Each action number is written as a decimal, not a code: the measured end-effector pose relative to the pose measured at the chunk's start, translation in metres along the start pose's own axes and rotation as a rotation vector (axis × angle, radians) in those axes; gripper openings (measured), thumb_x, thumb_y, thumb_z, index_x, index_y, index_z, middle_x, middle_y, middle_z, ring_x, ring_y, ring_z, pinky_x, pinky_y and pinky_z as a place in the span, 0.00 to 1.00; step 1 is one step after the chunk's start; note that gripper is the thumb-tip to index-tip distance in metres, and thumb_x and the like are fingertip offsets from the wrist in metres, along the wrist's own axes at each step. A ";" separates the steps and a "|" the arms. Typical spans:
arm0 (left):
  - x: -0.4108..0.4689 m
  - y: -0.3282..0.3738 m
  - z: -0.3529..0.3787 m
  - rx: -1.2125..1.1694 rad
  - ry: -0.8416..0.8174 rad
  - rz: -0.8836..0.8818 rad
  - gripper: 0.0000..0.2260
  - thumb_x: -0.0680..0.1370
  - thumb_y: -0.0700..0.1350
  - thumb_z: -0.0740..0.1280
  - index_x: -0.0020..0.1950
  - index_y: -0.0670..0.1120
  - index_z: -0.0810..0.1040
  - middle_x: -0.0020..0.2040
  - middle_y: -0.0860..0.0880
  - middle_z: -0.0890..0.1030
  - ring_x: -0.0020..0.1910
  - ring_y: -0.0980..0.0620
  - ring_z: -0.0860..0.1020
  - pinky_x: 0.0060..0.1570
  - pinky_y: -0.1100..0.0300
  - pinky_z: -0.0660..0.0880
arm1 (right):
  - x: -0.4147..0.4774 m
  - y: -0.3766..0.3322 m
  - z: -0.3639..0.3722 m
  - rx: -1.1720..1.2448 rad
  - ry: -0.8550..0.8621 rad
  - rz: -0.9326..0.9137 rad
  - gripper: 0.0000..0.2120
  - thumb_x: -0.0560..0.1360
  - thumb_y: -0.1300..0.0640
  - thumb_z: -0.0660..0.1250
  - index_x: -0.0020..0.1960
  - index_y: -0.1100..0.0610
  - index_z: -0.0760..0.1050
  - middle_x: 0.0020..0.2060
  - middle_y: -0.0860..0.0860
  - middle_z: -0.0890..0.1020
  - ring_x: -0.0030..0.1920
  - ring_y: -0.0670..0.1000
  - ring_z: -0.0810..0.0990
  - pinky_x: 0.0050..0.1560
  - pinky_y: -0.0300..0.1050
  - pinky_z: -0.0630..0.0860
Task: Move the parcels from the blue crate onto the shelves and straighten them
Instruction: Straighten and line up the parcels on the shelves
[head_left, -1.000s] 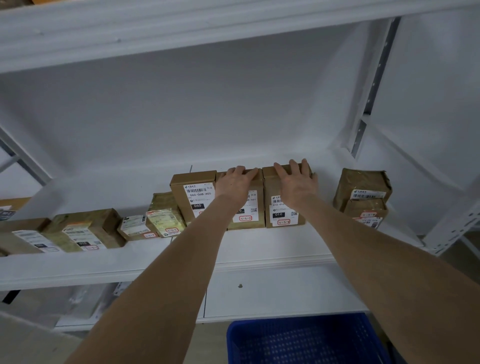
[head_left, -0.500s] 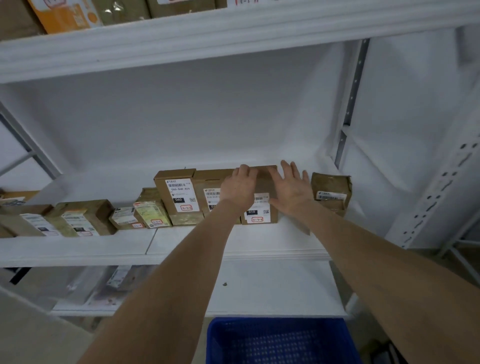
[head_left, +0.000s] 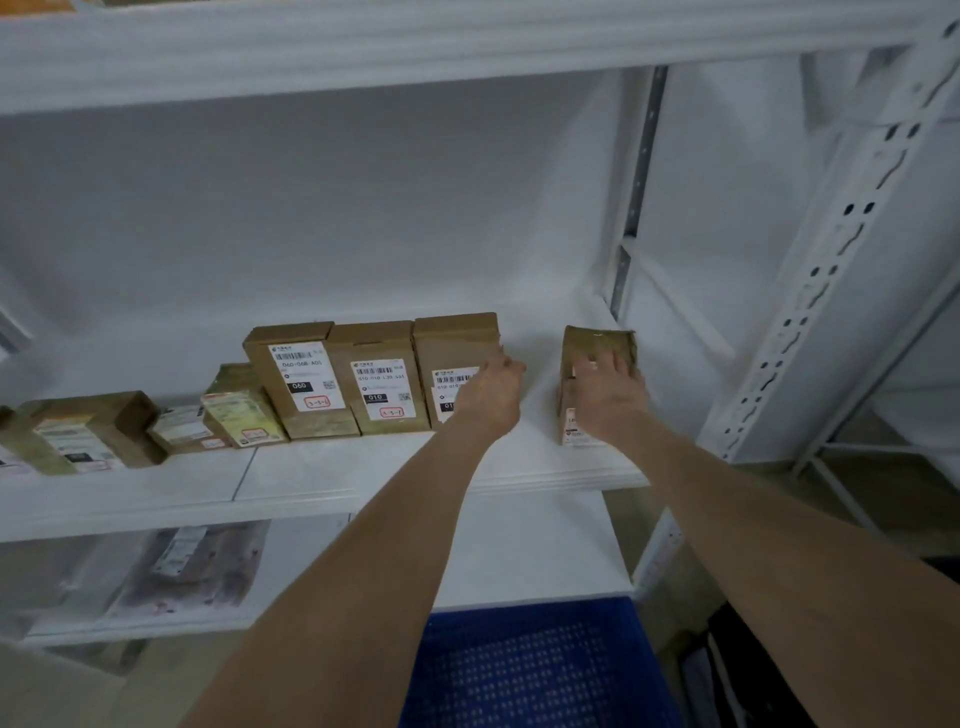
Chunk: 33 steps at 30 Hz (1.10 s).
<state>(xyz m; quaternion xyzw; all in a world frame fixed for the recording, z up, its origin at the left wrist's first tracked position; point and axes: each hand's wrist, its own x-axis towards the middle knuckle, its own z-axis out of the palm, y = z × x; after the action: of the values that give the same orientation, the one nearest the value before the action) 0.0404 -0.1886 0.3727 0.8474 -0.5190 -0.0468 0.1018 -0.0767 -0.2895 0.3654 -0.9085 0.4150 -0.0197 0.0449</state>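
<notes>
We note white shelf (head_left: 363, 478) across frame, w/ blue crate (head_left: 530, 670) below, under both forearms. On shelf: three upright boxes (head_left: 374, 374) side by side, touching; lower taped parcels (head_left: 78, 431) to their left. One taped parcel (head_left: 597, 340) stands apart at rt end. Our right grip (head_left: 610, 395) lies on its front, fingers spread, not clasping. Our left grip (head_left: 491, 389) touches rt edge of third box; finger curl: cannot tell.

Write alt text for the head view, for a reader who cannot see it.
Two bare hands reach to a white shelf: the left hand touches the right edge of the end box in an upright row, the right hand rests on a separate taped parcel. A blue crate sits below.
</notes>
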 end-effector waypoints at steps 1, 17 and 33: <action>0.001 0.003 0.005 -0.015 -0.025 0.002 0.24 0.75 0.31 0.59 0.71 0.41 0.66 0.69 0.40 0.66 0.66 0.40 0.70 0.60 0.45 0.72 | 0.000 0.010 -0.002 0.043 0.019 0.067 0.30 0.76 0.59 0.62 0.74 0.54 0.55 0.71 0.58 0.60 0.71 0.61 0.62 0.67 0.57 0.64; 0.038 0.075 0.049 -0.511 -0.117 -0.418 0.22 0.80 0.40 0.58 0.74 0.40 0.61 0.70 0.40 0.70 0.67 0.42 0.70 0.58 0.55 0.68 | 0.022 0.070 0.022 0.461 -0.102 0.094 0.18 0.79 0.59 0.61 0.67 0.59 0.65 0.57 0.59 0.78 0.58 0.61 0.77 0.58 0.51 0.75; 0.043 0.048 0.046 0.167 0.009 -0.221 0.31 0.72 0.34 0.68 0.72 0.45 0.61 0.69 0.45 0.65 0.70 0.45 0.64 0.58 0.50 0.72 | 0.050 0.044 0.015 0.106 0.088 -0.115 0.28 0.73 0.57 0.68 0.70 0.55 0.61 0.66 0.59 0.64 0.65 0.61 0.65 0.64 0.54 0.68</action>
<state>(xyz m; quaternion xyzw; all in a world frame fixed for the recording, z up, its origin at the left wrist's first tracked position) 0.0096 -0.2534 0.3397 0.9052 -0.4240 -0.0108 0.0276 -0.0754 -0.3551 0.3460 -0.9254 0.3622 -0.0842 0.0732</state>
